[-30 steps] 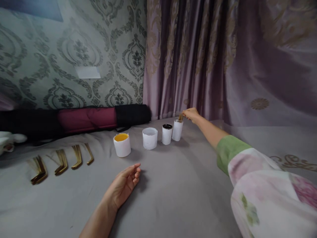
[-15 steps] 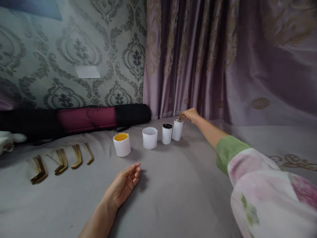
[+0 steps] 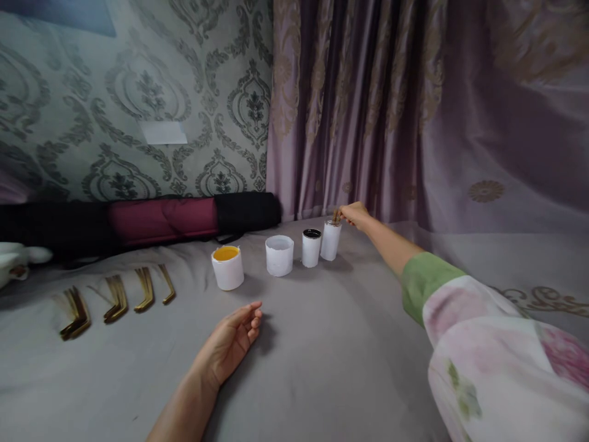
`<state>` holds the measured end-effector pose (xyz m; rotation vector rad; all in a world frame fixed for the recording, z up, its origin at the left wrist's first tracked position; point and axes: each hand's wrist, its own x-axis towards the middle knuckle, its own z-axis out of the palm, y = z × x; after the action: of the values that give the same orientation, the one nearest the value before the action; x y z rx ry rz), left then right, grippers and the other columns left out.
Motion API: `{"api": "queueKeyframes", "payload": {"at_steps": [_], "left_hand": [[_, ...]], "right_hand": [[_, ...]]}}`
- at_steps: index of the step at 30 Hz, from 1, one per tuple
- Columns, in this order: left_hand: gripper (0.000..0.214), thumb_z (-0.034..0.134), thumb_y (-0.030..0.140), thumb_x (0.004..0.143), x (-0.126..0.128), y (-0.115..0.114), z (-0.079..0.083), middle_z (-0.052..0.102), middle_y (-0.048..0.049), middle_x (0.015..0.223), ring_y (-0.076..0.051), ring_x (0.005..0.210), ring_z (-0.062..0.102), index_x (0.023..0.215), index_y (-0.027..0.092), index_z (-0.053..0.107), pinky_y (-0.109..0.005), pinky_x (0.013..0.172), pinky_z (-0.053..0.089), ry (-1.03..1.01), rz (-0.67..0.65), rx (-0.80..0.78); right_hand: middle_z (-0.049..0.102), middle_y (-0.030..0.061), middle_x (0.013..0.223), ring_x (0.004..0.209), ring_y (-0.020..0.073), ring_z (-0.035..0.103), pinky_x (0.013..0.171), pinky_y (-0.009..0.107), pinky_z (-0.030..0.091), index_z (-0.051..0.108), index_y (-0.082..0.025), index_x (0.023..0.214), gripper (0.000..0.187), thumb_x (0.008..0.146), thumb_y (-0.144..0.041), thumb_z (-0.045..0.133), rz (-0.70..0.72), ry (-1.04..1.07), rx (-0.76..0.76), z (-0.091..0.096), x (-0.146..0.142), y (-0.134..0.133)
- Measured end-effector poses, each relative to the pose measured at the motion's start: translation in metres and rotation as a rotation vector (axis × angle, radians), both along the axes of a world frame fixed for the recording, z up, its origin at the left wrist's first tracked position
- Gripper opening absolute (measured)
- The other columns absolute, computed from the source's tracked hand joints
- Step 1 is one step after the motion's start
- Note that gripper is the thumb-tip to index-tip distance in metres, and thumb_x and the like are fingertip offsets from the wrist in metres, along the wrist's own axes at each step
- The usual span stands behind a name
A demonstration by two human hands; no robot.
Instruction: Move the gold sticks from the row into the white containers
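My right hand (image 3: 354, 213), at the end of an outstretched arm, pinches the upper ends of thin gold-brown sticks (image 3: 336, 215), which look like metal straws. Their lower part is hidden inside the tall white can (image 3: 331, 241). Beside that can stands a white can with a dark inside (image 3: 310, 250), then a wider white tub (image 3: 279, 258). A white tub with a yellow inside (image 3: 228, 273) is furthest left. My left hand (image 3: 235, 339) rests on the grey sheet in front of the tubs, palm sideways, fingers loosely curled and apart, holding nothing.
Bent gold straws (image 3: 143, 291) lie in several bunches on the grey sheet (image 3: 331, 368) at left. Behind them a long black and maroon bag (image 3: 161, 219) runs along the wall. Purple curtains (image 3: 363, 110) hang behind the cans. A white object (image 3: 13, 261) sits at the left edge.
The sticks at the tall can show slightly more distinctly above its rim. Both hands stay nearly where they were; the whole view has shifted very slightly.
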<state>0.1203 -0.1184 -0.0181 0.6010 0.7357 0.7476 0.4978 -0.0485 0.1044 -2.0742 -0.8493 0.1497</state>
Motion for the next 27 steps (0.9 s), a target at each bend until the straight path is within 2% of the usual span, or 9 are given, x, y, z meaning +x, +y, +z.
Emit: {"api": "queueKeyframes", "payload": {"at_steps": [7, 15, 27], "left_hand": [[0.016, 0.049, 0.008, 0.077, 0.001, 0.0, 0.001, 0.056, -0.0062, 0.072, -0.006, 0.054, 0.052, 0.091, 0.005, 0.057, -0.016, 0.046, 0.045, 0.008, 0.01, -0.009], [0.016, 0.05, 0.008, 0.077, 0.0, 0.002, 0.0, 0.055, -0.0063, 0.071, -0.007, 0.054, 0.052, 0.09, 0.005, 0.058, -0.016, 0.046, 0.045, 0.004, 0.01, -0.022], [0.016, 0.049, 0.008, 0.077, 0.0, 0.001, 0.0, 0.056, -0.0058, 0.071, -0.006, 0.054, 0.052, 0.091, 0.006, 0.056, -0.016, 0.045, 0.044, 0.006, 0.006, -0.016]], "right_hand": [[0.061, 0.0056, 0.061, 0.039, 0.0052, 0.041, 0.037, 0.018, 0.032, 0.064, -0.012, 0.068, 0.024, 0.071, -0.028, 0.047, 0.028, 0.025, 0.032, -0.001, -0.001, -0.003], [0.062, 0.0069, 0.063, 0.039, 0.0053, 0.042, 0.037, 0.018, 0.031, 0.065, -0.011, 0.07, 0.027, 0.074, -0.03, 0.047, 0.01, 0.039, 0.077, -0.001, 0.001, -0.011], [0.06, 0.0054, 0.058, 0.038, 0.0044, 0.042, 0.036, 0.016, 0.029, 0.063, -0.01, 0.071, 0.02, 0.075, -0.025, 0.05, -0.027, 0.07, 0.201, -0.006, -0.002, -0.019]]}}
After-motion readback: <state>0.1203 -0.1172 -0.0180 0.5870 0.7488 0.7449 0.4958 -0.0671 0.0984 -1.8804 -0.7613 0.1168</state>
